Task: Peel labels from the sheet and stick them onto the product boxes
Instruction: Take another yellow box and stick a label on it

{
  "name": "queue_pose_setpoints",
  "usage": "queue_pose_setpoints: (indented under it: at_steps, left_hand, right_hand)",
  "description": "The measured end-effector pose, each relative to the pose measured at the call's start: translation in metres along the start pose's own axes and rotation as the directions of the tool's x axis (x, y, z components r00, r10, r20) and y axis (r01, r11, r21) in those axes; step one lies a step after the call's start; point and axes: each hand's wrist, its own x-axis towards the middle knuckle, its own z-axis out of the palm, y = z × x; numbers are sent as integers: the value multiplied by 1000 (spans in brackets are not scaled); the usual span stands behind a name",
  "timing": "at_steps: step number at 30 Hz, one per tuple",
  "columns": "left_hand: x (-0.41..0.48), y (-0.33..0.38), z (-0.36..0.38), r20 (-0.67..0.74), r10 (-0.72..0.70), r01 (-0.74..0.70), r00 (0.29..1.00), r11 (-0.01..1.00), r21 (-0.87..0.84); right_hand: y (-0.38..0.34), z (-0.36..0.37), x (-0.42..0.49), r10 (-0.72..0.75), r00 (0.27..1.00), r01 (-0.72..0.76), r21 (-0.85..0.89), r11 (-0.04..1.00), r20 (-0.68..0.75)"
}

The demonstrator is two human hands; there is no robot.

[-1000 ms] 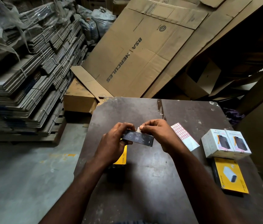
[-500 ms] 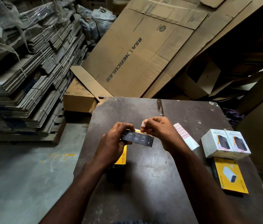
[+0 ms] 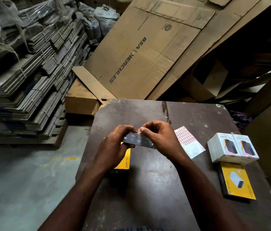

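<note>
Dark box point(image 3: 138, 140) in left grip point(image 3: 114, 144), right grip point(image 3: 158, 137) seemingly pinching label point(image 3: 139, 130), "HALLEY" boxes point(image 3: 231, 147) nearby

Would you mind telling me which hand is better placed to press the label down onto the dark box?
The right hand: its fingertips pinch the small label at the dark box's top edge, while the left hand grips the box's other end, steadying it.

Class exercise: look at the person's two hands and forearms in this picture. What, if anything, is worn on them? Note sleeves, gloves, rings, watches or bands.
Both forearms are bare up to the bottom edge of the picture: no sleeves show. The left hand and right hand wear no gloves. No ring, watch or wristband shows on the visible sides of either.
</note>
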Motion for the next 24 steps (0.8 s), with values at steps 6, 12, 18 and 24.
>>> queue_pose_setpoints:
  at_steps: [6,12,18,24]
  left_hand:
    - [-1,2,-2,-8,-27,28,1000,999,30]
    - [-1,0,-1,-6,-26,26,1000,1000,9]
    - [-1,1,0,-21,-14,14,1000,1000,14]
    - [0,1,0,-28,-10,10,1000,1000,14]
  right_hand:
    - [3,0,-1,-16,1000,16,-25,1000,19]
    - [3,0,-1,-29,999,30,-39,999,13]
    - [4,0,-3,-46,999,46,-47,998,2]
    - [4,-1,-6,-82,996,83,-64,994,26]
